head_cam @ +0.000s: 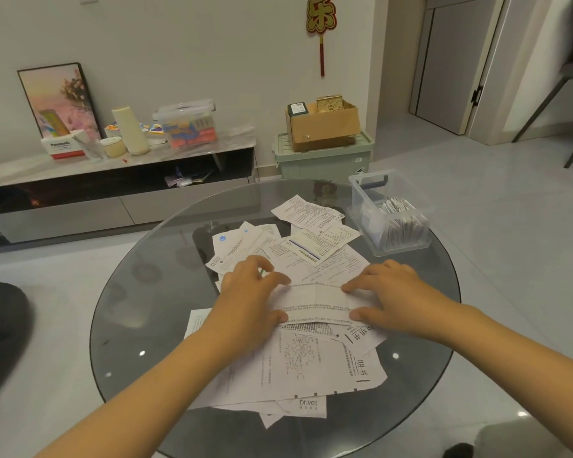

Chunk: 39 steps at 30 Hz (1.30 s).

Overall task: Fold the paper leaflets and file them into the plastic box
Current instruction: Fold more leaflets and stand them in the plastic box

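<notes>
Box (391, 223) holds some folded leaflets. Near it, many loose sheets (298, 368) remain. Left hand (248, 292) and right hand (387, 292) pinch one half-folded leaflet (315, 305).

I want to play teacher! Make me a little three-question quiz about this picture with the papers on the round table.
1. True or false: the clear plastic box on the glass table already has folded papers standing in it.
2. What are the left hand and the right hand both doing?
A. lifting the box
B. pinching the ends of one folded leaflet
C. tearing a page
3. Fill in: the box sits at the far ______ side of the table.

Key
1. True.
2. B. Thumb and fingers of each hand grip one end of the leaflet, which lies on the loose pile of leaflets.
3. Right.
</notes>
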Available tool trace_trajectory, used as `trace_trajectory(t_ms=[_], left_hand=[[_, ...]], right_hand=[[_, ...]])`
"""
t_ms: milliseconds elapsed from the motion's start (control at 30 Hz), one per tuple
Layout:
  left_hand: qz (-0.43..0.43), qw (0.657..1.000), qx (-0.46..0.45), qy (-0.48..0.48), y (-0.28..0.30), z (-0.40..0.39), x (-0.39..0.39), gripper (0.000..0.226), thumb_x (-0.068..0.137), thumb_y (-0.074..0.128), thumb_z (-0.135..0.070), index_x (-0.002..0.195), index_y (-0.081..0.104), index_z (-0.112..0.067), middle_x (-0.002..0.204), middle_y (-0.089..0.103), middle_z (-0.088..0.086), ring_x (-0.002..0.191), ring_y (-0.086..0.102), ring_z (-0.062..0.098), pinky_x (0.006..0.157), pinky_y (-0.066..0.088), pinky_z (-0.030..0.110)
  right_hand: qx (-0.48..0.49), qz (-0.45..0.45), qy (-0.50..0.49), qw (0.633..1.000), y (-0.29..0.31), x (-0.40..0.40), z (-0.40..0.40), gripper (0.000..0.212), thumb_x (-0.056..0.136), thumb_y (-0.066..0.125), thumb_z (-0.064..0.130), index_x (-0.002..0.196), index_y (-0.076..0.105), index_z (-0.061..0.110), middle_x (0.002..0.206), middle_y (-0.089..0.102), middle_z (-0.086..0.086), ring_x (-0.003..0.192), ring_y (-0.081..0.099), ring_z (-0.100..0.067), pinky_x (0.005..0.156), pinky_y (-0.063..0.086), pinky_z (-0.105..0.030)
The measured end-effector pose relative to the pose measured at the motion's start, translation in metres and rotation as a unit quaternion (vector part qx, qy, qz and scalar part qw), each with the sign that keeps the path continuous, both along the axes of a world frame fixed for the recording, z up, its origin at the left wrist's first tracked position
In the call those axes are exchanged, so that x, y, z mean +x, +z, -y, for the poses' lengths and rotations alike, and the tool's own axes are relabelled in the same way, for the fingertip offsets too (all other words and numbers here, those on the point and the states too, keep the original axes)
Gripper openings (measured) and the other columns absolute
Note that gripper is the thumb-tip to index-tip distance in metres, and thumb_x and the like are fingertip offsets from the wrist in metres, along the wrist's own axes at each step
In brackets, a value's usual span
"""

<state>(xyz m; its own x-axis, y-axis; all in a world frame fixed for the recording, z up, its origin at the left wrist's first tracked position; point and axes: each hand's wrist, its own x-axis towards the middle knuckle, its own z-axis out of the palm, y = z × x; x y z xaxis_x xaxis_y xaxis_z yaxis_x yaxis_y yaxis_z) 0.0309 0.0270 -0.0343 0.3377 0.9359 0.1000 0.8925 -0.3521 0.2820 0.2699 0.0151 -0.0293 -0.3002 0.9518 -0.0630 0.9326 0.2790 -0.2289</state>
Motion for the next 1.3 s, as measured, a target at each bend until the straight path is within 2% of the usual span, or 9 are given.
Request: trace_trajectory(t_ms=[133, 233, 367, 500, 633, 733, 933, 1133, 1300], left_hand=[[0.028, 0.999, -0.016, -0.043, -0.003, 0.007, 0.009, 0.026, 0.089, 0.057, -0.042, 0.114, 0.06, -0.035, 0.109, 0.039, -0.018, 0.107, 0.037, 0.014, 0.095, 0.035, 0.026], [0.015, 0.995, -0.068, -0.07, -0.007, 0.008, 0.006, 0.041, 0.088, 0.05, -0.053, 0.125, 0.053, -0.034, 0.12, 0.042, -0.017, 0.115, 0.04, 0.013, 0.101, 0.038, 0.033], [-0.005, 0.99, -0.104, -0.097, -0.007, 0.008, 0.003, 0.055, 0.088, 0.047, -0.06, 0.137, 0.041, -0.036, 0.14, 0.032, -0.018, 0.13, 0.031, 0.012, 0.111, 0.029, 0.035], [-0.006, 0.982, -0.13, -0.137, -0.006, 0.01, 0.004, 0.055, 0.087, 0.056, -0.052, 0.138, 0.038, -0.042, 0.149, 0.022, -0.019, 0.136, 0.024, 0.006, 0.114, 0.026, 0.032], [0.024, 0.98, -0.122, -0.153, -0.005, 0.012, 0.004, 0.041, 0.086, 0.062, -0.044, 0.127, 0.053, -0.043, 0.13, 0.035, -0.021, 0.122, 0.035, -0.003, 0.105, 0.034, 0.023], [0.023, 0.977, -0.133, -0.166, -0.002, 0.013, 0.003, 0.041, 0.084, 0.063, -0.047, 0.125, 0.057, -0.041, 0.125, 0.04, -0.024, 0.117, 0.038, -0.006, 0.102, 0.033, 0.018], [0.004, 0.966, -0.183, -0.183, 0.002, 0.015, 0.001, 0.062, 0.076, 0.068, -0.055, 0.133, 0.05, -0.039, 0.146, 0.03, -0.028, 0.135, 0.022, -0.01, 0.116, 0.02, 0.023], [0.015, 0.956, -0.232, -0.178, 0.003, 0.014, -0.003, 0.073, 0.065, 0.074, -0.062, 0.132, 0.048, -0.045, 0.144, 0.024, -0.038, 0.136, 0.015, -0.014, 0.119, 0.015, 0.03], [0.023, 0.964, -0.201, -0.173, 0.005, 0.018, 0.002, 0.071, 0.064, 0.074, -0.063, 0.129, 0.053, -0.041, 0.143, 0.03, -0.034, 0.135, 0.021, -0.013, 0.117, 0.02, 0.027]], right_hand=[[0.005, -0.052, -0.044, 0.998, 0.005, -0.002, 0.006, 0.036, 0.082, 0.064, 0.045, 0.116, 0.057, 0.035, 0.107, 0.056, 0.01, 0.098, 0.047, -0.01, 0.086, 0.036, -0.023], [-0.041, -0.099, -0.053, 0.993, 0.006, -0.003, 0.015, 0.03, 0.077, 0.071, 0.04, 0.104, 0.06, 0.031, 0.091, 0.059, 0.013, 0.084, 0.055, -0.007, 0.076, 0.049, -0.027], [-0.093, -0.146, -0.008, 0.985, 0.006, -0.007, 0.023, 0.03, 0.074, 0.075, 0.036, 0.098, 0.057, 0.037, 0.086, 0.06, 0.013, 0.076, 0.055, -0.003, 0.073, 0.049, -0.024], [-0.116, -0.11, 0.07, 0.985, 0.008, -0.01, 0.028, 0.042, 0.076, 0.074, 0.038, 0.115, 0.057, 0.041, 0.098, 0.05, 0.015, 0.084, 0.048, -0.001, 0.075, 0.039, -0.013], [-0.116, -0.068, 0.115, 0.984, 0.01, -0.01, 0.03, 0.052, 0.076, 0.073, 0.042, 0.124, 0.054, 0.043, 0.112, 0.04, 0.018, 0.106, 0.036, -0.002, 0.087, 0.033, -0.018], [-0.103, -0.058, 0.143, 0.983, 0.013, -0.01, 0.031, 0.049, 0.077, 0.072, 0.043, 0.123, 0.055, 0.044, 0.121, 0.041, 0.022, 0.112, 0.031, 0.001, 0.094, 0.032, -0.019], [-0.059, -0.023, 0.176, 0.982, 0.016, -0.012, 0.04, 0.029, 0.083, 0.065, 0.041, 0.112, 0.065, 0.039, 0.132, 0.047, 0.023, 0.12, 0.036, 0.0, 0.099, 0.033, -0.019], [-0.059, -0.067, 0.138, 0.986, 0.017, -0.01, 0.042, 0.016, 0.087, 0.056, 0.036, 0.094, 0.069, 0.028, 0.103, 0.067, 0.013, 0.097, 0.057, -0.005, 0.087, 0.047, -0.03], [-0.068, -0.131, 0.102, 0.984, 0.02, -0.012, 0.04, 0.015, 0.091, 0.054, 0.032, 0.079, 0.053, 0.04, 0.092, 0.065, 0.018, 0.091, 0.058, 0.0, 0.085, 0.047, -0.024]])
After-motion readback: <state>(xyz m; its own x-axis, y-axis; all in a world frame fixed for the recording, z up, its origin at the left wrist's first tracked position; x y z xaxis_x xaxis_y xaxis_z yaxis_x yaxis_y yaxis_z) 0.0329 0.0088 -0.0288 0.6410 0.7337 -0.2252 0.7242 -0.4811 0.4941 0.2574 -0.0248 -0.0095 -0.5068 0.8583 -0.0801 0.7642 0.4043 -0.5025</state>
